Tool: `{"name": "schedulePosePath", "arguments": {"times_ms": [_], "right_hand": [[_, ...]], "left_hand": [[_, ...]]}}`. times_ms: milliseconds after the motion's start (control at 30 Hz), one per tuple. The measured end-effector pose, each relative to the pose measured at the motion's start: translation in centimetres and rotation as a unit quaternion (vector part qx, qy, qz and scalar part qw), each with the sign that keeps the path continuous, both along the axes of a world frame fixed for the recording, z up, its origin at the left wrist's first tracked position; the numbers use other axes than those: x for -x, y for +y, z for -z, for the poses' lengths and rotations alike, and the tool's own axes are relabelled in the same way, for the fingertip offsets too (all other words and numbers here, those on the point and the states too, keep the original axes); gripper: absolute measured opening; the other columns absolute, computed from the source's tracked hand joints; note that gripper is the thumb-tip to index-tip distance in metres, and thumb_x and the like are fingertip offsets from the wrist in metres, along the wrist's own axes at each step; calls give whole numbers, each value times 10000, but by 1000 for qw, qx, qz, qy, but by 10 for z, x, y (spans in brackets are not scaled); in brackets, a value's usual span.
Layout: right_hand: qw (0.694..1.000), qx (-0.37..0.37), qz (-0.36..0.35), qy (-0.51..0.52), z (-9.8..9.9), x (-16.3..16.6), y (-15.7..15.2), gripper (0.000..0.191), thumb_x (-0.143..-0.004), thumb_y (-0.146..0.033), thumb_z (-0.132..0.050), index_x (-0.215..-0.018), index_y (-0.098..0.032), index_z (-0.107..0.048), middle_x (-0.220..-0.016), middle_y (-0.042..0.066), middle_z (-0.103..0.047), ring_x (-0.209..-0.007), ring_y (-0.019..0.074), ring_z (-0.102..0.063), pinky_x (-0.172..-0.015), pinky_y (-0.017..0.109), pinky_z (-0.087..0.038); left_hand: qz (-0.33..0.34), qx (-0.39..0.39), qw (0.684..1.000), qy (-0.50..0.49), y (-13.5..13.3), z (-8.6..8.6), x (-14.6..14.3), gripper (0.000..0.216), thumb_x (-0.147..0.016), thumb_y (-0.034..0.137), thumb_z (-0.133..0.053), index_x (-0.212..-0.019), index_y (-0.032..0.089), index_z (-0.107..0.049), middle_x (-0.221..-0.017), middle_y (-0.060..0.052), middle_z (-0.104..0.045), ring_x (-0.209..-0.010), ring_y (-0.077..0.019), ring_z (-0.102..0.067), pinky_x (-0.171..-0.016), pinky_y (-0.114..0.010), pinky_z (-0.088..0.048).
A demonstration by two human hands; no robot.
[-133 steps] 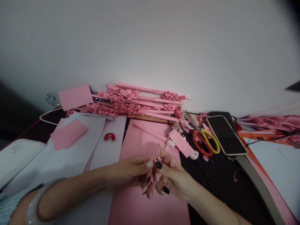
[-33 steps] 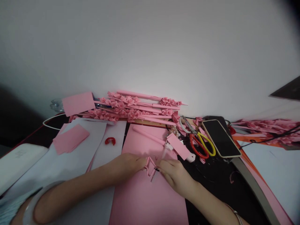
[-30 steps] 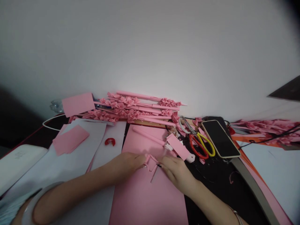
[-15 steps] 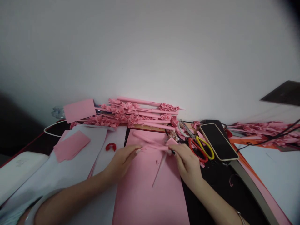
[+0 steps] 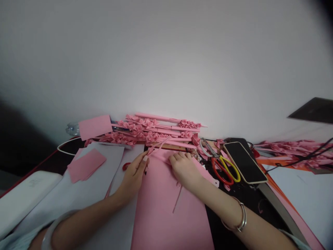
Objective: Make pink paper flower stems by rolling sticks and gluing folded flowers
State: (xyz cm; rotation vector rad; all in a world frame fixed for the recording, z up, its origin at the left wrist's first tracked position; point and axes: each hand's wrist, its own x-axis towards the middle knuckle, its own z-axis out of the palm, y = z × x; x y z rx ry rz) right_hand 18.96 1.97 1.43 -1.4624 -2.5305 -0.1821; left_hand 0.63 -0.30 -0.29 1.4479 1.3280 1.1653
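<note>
A narrow pink paper strip (image 5: 159, 145) slants up from the fingertips of my left hand (image 5: 134, 172), which pinches it. My right hand (image 5: 185, 169) is closed over one end of a rolled pink paper tube (image 5: 161, 158); its fingertips are mostly hidden beneath the hand. Both hands are above a large pink sheet (image 5: 173, 222). A thin stick-like strip (image 5: 177, 199) lies on that sheet just below my right hand.
Pink paper flower stems (image 5: 145, 128) are piled along the wall. Scissors (image 5: 221, 163) with red and yellow handles and a phone (image 5: 245, 162) lie to the right. Small pink cards (image 5: 87, 165) rest on white paper (image 5: 78, 198) at left, near a white box (image 5: 28, 194).
My right hand has shifted left and turned palm-down over the pink tube. My left hand has moved slightly left and up, and the strip now points upward from it.
</note>
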Motion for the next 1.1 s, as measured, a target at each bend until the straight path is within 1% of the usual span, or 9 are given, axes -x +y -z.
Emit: {"name": "schedulePosePath", "arguments": {"times_ms": [133,267,400,533,600,700,800,933,1100], "right_hand": [[997,-7,34,69,-13,-7,15,213,-823,-59,-449,-938,-152,-603,-794,78,-660,-720,195,-570,-655,286,-376],[984,-18,82,155,-34,-31,16,254,-883,-124,-367,-1047,-136,-560,-766,61,-634,-661,173,-557,-582,255,-377],[901,67,91,420,-37,-50,-2,206,-880,-236,-438,-999,-168,-592,-738,17,-567,-656,147,-505,-573,245,-380],[769,201,75,602,-12,-50,-24,291,-818,-317,-565,-1068,-167,-564,-621,-34,-478,-507,97,-408,-473,219,-332],[734,219,84,638,2,-48,-31,277,-796,-332,-597,-1013,-160,-590,-579,-41,-466,-492,93,-382,-452,213,-284],[732,238,92,631,14,-48,-39,208,-778,-325,-625,-893,-152,-634,-548,-38,-483,-474,84,-348,-449,212,-260],[753,280,64,592,13,-45,-45,148,-750,-291,-651,-802,-154,-660,-602,-15,-538,-530,100,-413,-496,217,-307],[768,356,11,532,4,-38,-51,125,-737,-276,-665,-734,-152,-675,-633,-6,-539,-595,121,-451,-543,222,-340],[799,294,4,525,-3,-52,-47,223,-808,-358,-587,-900,-180,-685,-681,-1,-543,-607,128,-441,-552,229,-341]], "left_hand": [[-14,-11,1000,-25,-1,-5,0,354,-936,422,-288,-710,187,-426,-640,37,-380,-579,-107,-380,-547,-210,-336],[-9,2,1000,-22,0,-10,2,348,-941,405,-280,-711,186,-424,-627,38,-369,-572,-108,-369,-536,-209,-324],[39,14,999,7,0,-8,2,347,-922,396,-329,-808,164,-561,-700,7,-508,-587,-111,-401,-558,-222,-352],[159,15,986,48,-2,0,-1,345,-915,351,-362,-1088,168,-597,-782,-11,-611,-601,-109,-433,-582,-220,-382],[231,-14,970,67,-3,4,-3,350,-918,316,-370,-1169,181,-572,-780,-12,-628,-657,-115,-481,-649,-229,-406],[313,-14,947,72,-5,7,-4,368,-916,289,-385,-1248,199,-517,-764,-8,-621,-659,-110,-501,-658,-228,-422],[375,68,924,28,-8,3,-4,408,-902,303,-419,-1299,209,-438,-774,1,-567,-573,-87,-472,-547,-196,-417],[447,130,885,11,-14,-10,-6,212,-889,315,-452,-836,147,-569,-656,34,-423,-566,-80,-417,-535,-187,-365],[416,180,891,-30,-19,-14,-3,154,-899,333,-433,-929,182,-443,-686,52,-362,-571,-80,-333,-533,-195,-327]]}}
